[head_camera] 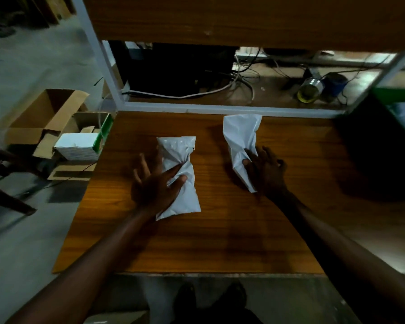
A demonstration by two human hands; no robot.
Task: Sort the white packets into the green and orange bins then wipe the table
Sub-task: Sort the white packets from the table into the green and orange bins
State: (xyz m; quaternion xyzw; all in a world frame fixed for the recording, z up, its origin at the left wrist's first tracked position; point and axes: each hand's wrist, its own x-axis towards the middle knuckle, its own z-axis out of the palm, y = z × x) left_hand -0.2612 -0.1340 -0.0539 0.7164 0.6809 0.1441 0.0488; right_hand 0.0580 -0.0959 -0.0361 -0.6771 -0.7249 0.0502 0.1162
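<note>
Dim wooden surface [220, 230], two white packets apart at mid-depth. Left packet [180, 174] pinched by left hand [154, 185], other fingers spread; right packet [241, 146] gripped by right hand [267, 171]. Slick plastic, possibly loosely held: could slip mid-carry toward green bin [398, 97].

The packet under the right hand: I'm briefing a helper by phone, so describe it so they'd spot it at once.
On the wooden table, two white packets lie below the white shelf frame. The packet under the right hand is the right packet. Unlike the left packet, it reaches almost to the frame and looks crumpled.
</note>
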